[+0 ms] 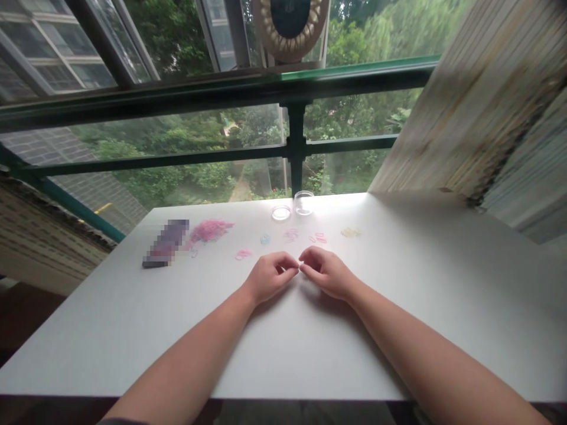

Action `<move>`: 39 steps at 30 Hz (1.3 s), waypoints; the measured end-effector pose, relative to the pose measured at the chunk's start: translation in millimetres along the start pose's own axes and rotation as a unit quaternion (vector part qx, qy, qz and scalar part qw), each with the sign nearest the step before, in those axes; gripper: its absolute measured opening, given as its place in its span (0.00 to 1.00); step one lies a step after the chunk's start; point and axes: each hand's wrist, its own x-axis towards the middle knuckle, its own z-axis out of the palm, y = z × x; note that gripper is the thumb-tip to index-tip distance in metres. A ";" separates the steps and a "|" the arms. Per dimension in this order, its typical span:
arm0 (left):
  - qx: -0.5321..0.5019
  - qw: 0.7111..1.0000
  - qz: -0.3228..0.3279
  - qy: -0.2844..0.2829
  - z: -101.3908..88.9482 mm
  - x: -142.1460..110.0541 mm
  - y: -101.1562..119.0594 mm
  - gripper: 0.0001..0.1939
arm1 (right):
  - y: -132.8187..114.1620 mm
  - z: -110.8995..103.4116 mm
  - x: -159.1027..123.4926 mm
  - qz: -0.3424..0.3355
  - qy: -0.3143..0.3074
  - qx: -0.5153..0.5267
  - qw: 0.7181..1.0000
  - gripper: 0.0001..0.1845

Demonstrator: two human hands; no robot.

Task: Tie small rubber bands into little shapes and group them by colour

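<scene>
My left hand [273,276] and my right hand [326,273] meet fingertip to fingertip above the middle of the white table [292,348]. Each is closed in a pinch of thumb and forefinger; anything between the tips is too small to make out. Just beyond them lie small groups of thin bands that look like little elastics: pink [243,254], blue [264,238], lilac-pink [291,235], brighter pink [318,238] and pale yellow [351,232]. Off to the left is a larger loose heap of mostly pink bands [211,231].
A clear round tub [304,203] and a clear round lid [280,213] stand at the table's back edge. A blurred-out dark rectangular object [167,242] lies at the left. Behind the table run a green railing [295,127] and window; a curtain [436,112] hangs at the right.
</scene>
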 end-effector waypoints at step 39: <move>-0.088 0.996 -0.007 -0.009 -5.1 -1.0 -9.5 0.07 | -1.7 -5.8 -0.8 -0.007 -0.033 -0.016 0.999 0.04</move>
